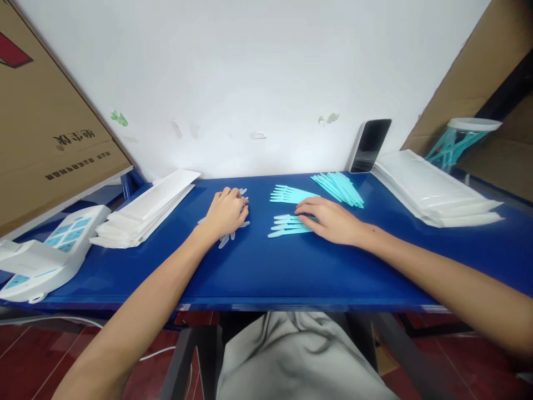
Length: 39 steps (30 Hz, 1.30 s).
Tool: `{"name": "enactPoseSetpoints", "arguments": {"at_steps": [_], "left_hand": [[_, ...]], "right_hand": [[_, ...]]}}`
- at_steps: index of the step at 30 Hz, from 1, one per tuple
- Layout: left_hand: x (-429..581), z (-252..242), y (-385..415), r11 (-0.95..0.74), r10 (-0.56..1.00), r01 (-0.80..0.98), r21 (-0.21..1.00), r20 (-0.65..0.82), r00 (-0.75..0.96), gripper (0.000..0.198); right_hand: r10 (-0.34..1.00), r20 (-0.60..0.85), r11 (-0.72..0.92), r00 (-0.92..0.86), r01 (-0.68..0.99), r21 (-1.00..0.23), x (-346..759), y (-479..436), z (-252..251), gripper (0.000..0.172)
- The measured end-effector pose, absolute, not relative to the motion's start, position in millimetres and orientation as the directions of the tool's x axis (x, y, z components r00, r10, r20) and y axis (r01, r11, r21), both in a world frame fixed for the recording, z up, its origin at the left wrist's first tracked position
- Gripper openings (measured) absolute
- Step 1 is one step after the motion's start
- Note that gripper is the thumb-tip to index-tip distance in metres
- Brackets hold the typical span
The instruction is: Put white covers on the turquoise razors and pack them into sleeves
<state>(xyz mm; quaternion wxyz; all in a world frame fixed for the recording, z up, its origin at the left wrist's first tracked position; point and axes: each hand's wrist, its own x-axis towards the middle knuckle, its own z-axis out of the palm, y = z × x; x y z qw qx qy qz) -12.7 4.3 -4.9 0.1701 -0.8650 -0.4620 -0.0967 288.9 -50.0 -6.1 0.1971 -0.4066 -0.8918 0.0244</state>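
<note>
Grey clothing (300, 361) is nearest, and on the blue table (258, 272) the left hand (227, 211) covers clear pieces (224, 242), the right hand (327, 219) teal sticks (285, 226), both grips I cannot tell, so gentle, level touch seems best

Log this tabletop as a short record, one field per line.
Surface: blue table
Left hand: over scattered translucent pieces
Right hand: over the ends of fanned teal sticks
Farther back: another teal bundle
Left side: white packets, white device with blue keys
Right side: more white packets
Back: dark-screened phone, propped up near the white wall
</note>
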Motion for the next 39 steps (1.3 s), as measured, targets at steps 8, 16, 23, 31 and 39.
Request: {"name": "enactPoseSetpoints", "arguments": {"at_steps": [8, 16, 23, 31, 39], "left_hand": [[-20, -7, 8, -0.531, 0.762, 0.827, -0.184, 0.323, 0.561, 0.037], [-20, -5, 7, -0.453, 0.785, 0.869, -0.196, 0.375, 0.494, 0.028], [-20, -6, 11, -0.493, 0.776, 0.857, -0.151, 0.37, 0.511, 0.028], [-20, -11, 16, -0.538, 0.763, 0.841, -0.047, 0.398, 0.51, 0.029], [-14, 0, 10, -0.509, 0.82, 0.86, -0.014, 0.297, 0.49, 0.023]], "right_hand": [[0.802, 0.305, 0.586, -0.514, 0.777, -0.232, 290, -52, -4, 0.031], [0.798, 0.263, 0.594, -0.542, 0.782, -0.188, 288, -52, -5, 0.037], [0.759, 0.353, 0.627, -0.546, 0.76, -0.172, 291, -48, -10, 0.037], [0.791, 0.305, 0.583, -0.531, 0.805, -0.108, 297, -42, -13, 0.037], [0.792, 0.32, 0.577, -0.521, 0.809, -0.113, 300, -33, -17, 0.034]]}}
